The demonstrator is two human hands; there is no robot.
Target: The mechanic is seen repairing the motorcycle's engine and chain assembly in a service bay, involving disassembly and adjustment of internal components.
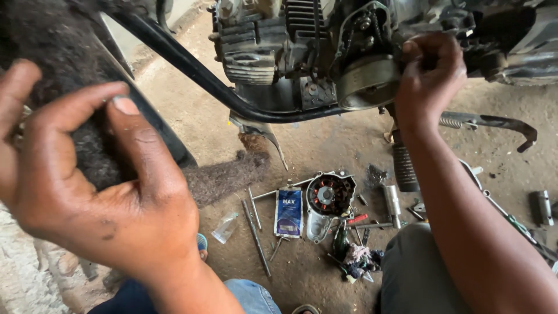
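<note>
My right hand (427,78) reaches up to the side of a motorcycle engine (290,52). Its fingers are closed on a small part just above and right of the round metal rotor (367,81); the part itself is hidden by the fingers. My left hand (99,186) hovers close to the camera at the left, in front of the dusty black tyre (64,52). Its thumb and forefinger are curled and apart, with nothing seen between them. A black frame tube (192,67) runs under the engine.
On the dirt floor below lie a removed engine cover with its coil (328,197), a blue sachet (289,212), several long bolts (256,232), a clear plastic bag (225,227), a metal socket (392,200) and a rag (360,259). A ribbed footpeg (404,168) hangs under my right forearm.
</note>
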